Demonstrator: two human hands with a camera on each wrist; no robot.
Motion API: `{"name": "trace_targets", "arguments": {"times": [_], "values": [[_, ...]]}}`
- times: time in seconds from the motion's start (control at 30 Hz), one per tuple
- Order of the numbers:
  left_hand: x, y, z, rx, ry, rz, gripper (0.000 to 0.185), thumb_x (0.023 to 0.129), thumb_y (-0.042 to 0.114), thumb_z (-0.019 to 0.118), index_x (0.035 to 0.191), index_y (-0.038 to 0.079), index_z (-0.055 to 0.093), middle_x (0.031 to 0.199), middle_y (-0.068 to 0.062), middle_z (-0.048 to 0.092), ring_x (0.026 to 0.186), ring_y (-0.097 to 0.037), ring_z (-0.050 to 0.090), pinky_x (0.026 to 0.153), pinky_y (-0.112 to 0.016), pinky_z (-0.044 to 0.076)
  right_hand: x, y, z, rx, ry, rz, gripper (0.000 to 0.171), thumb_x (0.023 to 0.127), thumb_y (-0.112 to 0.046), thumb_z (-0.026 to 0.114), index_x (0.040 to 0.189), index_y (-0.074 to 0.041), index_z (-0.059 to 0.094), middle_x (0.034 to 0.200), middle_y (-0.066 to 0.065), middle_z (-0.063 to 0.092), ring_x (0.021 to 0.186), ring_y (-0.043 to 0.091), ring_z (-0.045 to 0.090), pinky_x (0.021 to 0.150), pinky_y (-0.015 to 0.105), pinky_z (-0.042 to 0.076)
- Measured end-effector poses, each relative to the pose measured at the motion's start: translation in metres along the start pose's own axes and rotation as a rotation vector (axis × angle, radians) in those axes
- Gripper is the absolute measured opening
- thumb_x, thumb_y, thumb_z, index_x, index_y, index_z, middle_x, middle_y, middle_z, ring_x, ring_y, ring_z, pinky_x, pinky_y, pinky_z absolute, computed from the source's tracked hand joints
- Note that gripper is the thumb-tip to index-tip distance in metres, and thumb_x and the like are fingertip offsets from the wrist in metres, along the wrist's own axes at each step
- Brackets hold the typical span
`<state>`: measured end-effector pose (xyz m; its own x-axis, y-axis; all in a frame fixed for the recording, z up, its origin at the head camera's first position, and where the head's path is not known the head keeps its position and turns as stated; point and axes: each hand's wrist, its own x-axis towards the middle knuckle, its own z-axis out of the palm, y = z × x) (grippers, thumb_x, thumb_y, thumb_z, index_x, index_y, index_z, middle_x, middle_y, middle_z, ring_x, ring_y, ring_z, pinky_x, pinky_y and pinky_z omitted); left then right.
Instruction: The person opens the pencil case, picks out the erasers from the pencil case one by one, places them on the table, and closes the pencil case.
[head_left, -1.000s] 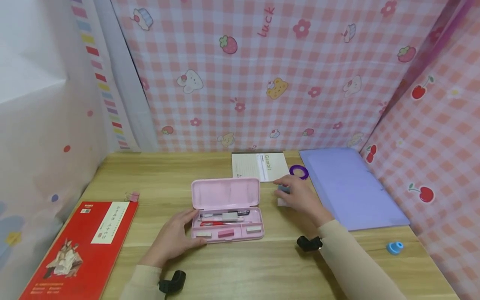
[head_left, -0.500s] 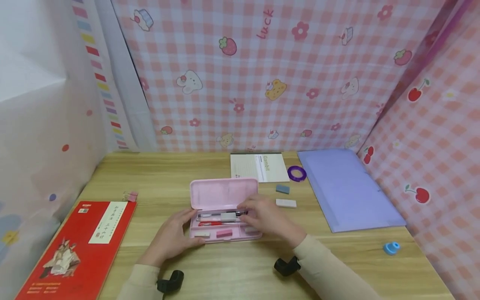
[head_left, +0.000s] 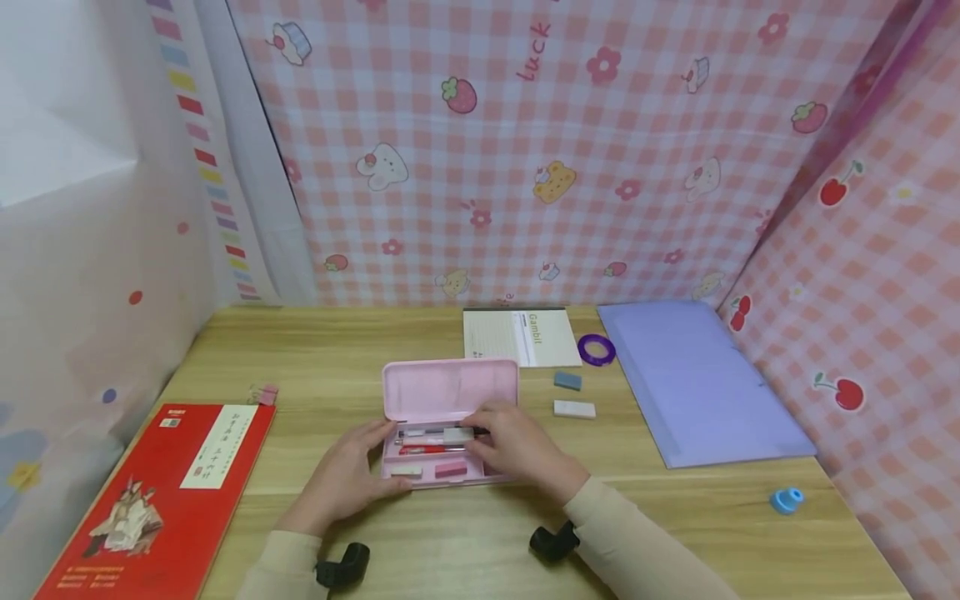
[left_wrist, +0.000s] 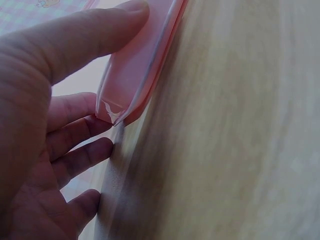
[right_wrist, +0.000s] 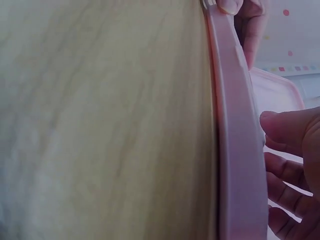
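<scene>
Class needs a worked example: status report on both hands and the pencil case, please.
Left hand steadies the open pink pencil case at its left end. Right hand over the tray, fingers among the pens. Two erasers lie loose on the desk, clear of the hands.

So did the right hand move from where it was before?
Yes. The right hand was over by the grey eraser near the purple folder; now it has come left and rests over the open pink pencil case.

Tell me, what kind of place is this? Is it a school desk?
Probably a study desk at home, not a classroom. On the wooden desk lie an open pink pencil case with pens and erasers, a red book and a purple folder. Pink checked cloth with cartoon animals hangs behind.
</scene>
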<state>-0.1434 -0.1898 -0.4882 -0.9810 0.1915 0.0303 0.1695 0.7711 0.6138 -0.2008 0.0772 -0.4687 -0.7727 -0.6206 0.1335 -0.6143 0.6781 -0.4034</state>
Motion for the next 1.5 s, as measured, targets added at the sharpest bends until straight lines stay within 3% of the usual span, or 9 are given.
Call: {"name": "trace_targets", "arguments": {"times": [0.6,0.9,1.17,1.33,1.5], "values": [[0.0,0.0,0.001,0.017,0.004,0.004,0.096,0.064,0.055,0.084,0.142,0.012,0.048,0.147,-0.01,0.044,0.133,-0.036,0.039,0.108,-0.057,0.032,0.007,0.0,0.003,0.021,-0.061,0.07,0.027,0.089,-0.029,0.07,0.114,-0.02,0.072,0.1,-0.009,0.065,0.086,0.006,0.053,0.081,0.026,0.051],[0.0,0.0,0.001,0.015,-0.008,-0.009,0.097,0.063,0.056,0.083,0.143,0.013,0.048,0.147,-0.009,0.043,0.133,-0.036,0.039,0.109,-0.056,0.031,0.003,-0.002,0.001,-0.012,-0.028,0.024,0.025,0.091,-0.027,0.068,0.113,-0.017,0.071,0.101,-0.006,0.063,0.089,0.008,0.054,0.081,0.027,0.051],[0.001,0.001,0.001,0.028,0.004,0.018,0.098,0.063,0.056,0.083,0.142,0.011,0.048,0.147,-0.01,0.043,0.133,-0.036,0.039,0.108,-0.056,0.031,-0.022,0.007,-0.023,0.02,0.071,0.027,0.022,0.093,-0.024,0.064,0.114,-0.019,0.067,0.108,-0.005,0.061,0.098,0.011,0.056,0.087,0.031,0.052],[0.001,0.0,0.001,0.036,0.009,0.028,0.098,0.063,0.056,0.083,0.142,0.01,0.048,0.147,-0.01,0.043,0.133,-0.036,0.04,0.108,-0.056,0.032,-0.046,0.033,-0.042,0.034,0.158,0.008,0.022,0.091,-0.017,0.067,0.113,-0.011,0.068,0.11,0.001,0.064,0.1,0.017,0.059,0.086,0.034,0.053],[0.0,-0.001,0.001,0.032,0.005,0.013,0.098,0.063,0.057,0.083,0.142,0.011,0.048,0.147,-0.01,0.044,0.133,-0.036,0.04,0.108,-0.056,0.032,-0.07,0.062,-0.05,0.016,0.187,0.074,0.022,0.088,-0.013,0.071,0.109,-0.009,0.069,0.11,0.005,0.066,0.097,0.02,0.062,0.083,0.037,0.055]]}}
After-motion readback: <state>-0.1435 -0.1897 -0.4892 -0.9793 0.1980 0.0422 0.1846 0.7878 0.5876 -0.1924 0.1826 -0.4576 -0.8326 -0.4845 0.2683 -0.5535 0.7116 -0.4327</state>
